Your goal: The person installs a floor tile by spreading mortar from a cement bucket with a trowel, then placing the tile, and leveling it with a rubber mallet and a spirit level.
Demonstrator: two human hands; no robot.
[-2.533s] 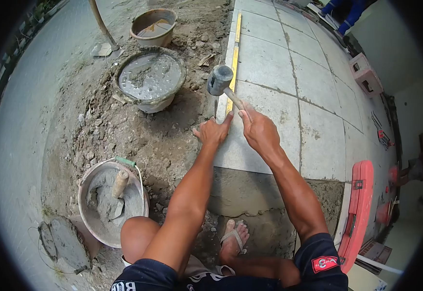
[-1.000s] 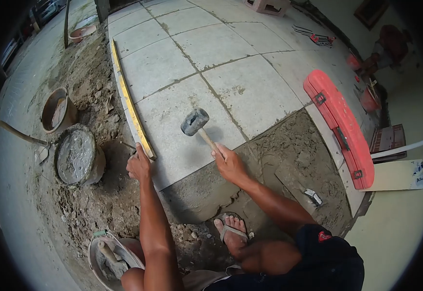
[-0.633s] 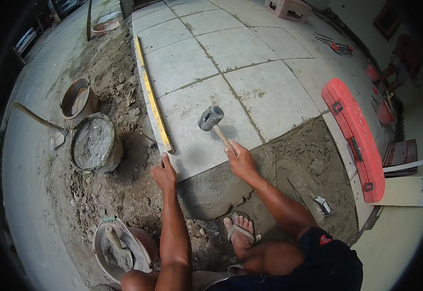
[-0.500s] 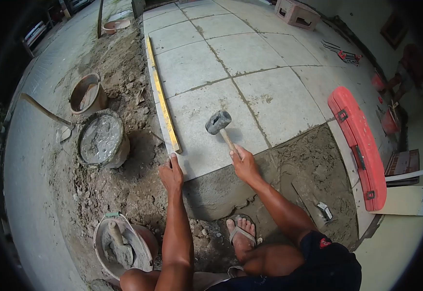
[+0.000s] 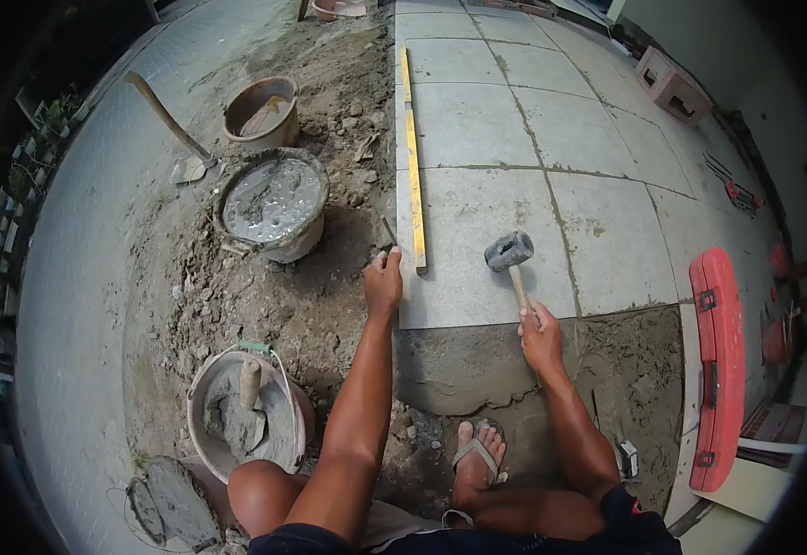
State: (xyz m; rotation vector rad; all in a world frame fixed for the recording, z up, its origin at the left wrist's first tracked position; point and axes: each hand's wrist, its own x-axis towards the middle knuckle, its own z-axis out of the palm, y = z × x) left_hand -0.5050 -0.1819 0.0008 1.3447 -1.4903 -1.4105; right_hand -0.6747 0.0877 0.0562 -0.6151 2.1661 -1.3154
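My right hand (image 5: 540, 340) is wrapped round the wooden handle of a rubber mallet (image 5: 510, 252), whose dark head is over the front floor tile (image 5: 486, 208). At that tile's left edge is my left hand (image 5: 384, 280), its fingers bent close together near the tile side; whether they pinch anything is too small to tell. A yellow level bar (image 5: 414, 185) lies along the left side of the tiles, just right of my left fingertips. Wet mortar (image 5: 459, 365) spreads in front of the tile edge.
Left are a bucket of wet cement (image 5: 274, 199), another bucket (image 5: 262, 111), a hoe (image 5: 167, 116) and a bucket with a trowel (image 5: 249, 407). Right lie a red case (image 5: 718, 370) and a pinkish block (image 5: 673, 85). Another person's hands show at the far right edge.
The view has swung left, so the tiles and tools appear further right. The mallet remains in my right hand above the tile, and my left hand is still at the tile's left edge.
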